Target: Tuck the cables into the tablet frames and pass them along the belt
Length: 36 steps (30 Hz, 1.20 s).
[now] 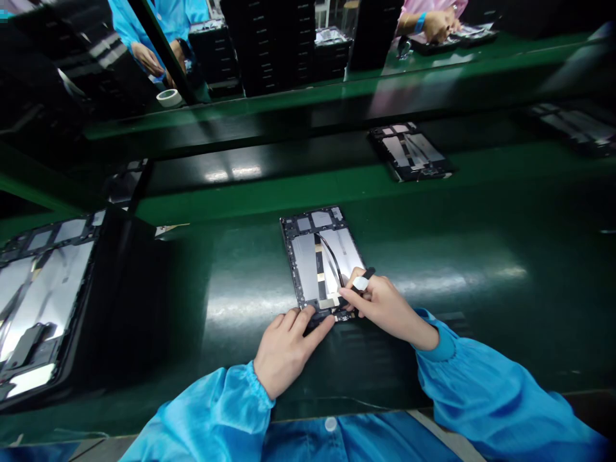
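Tablet housing [303, 269] lies uncovered on a green conveyor belt [250, 333], black cable [332, 256] and pale tape strip [328, 301] in place over its foil panels; left hand [286, 351] presses spread fingers on its lower edge, right hand [380, 308] pinches a black-handled tool [363, 280] between fingertips.

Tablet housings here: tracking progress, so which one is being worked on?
The centre one: the left hand presses its edge, the right hand holds a black tool over it. The left one and far one lie untouched.
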Motion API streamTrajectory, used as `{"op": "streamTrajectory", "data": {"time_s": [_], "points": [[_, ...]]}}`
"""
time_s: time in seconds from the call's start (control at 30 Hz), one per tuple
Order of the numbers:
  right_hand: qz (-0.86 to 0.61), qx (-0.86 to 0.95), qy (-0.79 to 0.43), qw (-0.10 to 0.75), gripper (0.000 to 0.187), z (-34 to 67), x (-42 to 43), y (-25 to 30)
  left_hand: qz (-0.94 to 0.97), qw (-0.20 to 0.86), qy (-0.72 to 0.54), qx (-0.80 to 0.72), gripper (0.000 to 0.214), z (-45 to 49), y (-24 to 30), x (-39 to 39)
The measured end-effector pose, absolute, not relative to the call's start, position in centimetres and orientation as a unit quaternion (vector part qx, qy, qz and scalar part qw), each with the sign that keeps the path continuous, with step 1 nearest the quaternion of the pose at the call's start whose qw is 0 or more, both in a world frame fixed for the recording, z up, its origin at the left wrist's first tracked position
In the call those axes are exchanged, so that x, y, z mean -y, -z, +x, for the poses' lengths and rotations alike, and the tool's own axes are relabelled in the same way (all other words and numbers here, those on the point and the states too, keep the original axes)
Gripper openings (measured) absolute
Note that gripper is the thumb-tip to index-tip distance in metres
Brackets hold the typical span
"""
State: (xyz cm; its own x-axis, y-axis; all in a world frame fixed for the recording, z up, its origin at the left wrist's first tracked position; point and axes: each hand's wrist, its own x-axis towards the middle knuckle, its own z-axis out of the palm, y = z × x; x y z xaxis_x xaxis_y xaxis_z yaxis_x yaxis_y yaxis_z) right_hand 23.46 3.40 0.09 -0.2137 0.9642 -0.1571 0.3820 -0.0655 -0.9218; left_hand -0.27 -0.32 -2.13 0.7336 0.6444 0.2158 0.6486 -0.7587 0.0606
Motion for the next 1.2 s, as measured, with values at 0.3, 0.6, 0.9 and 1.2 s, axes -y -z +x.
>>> {"op": "streamTrajectory", "data": {"time_s": [0.3, 0.6, 0.9, 1.2], "points": [[-0.552, 0.503, -0.531, 0.402, 0.041, 23.5, -4.0, 0.3, -0.927, 0.002, 0.232, 0.294, 0.018, -0.8, 1.2, -0.7], [-0.636, 0.47, -0.335, 0.512, 0.064, 31.7, -10.6, 1.3, -0.908, 0.113, 0.175, 0.363, 0.024, 4.0, 2.3, -11.8], [-0.744, 0.404, -0.123, 0.517, 0.039, 42.1, -17.3, 4.6, -0.832, 0.142, 0.232, 0.483, 0.04, 1.7, 2.4, -25.7], [-0.783, 0.383, -0.094, 0.481, 0.049, 41.6, -26.4, 4.9, -0.876, 0.004, 0.23, 0.425, 0.03, 19.2, 4.3, -26.2]]}}
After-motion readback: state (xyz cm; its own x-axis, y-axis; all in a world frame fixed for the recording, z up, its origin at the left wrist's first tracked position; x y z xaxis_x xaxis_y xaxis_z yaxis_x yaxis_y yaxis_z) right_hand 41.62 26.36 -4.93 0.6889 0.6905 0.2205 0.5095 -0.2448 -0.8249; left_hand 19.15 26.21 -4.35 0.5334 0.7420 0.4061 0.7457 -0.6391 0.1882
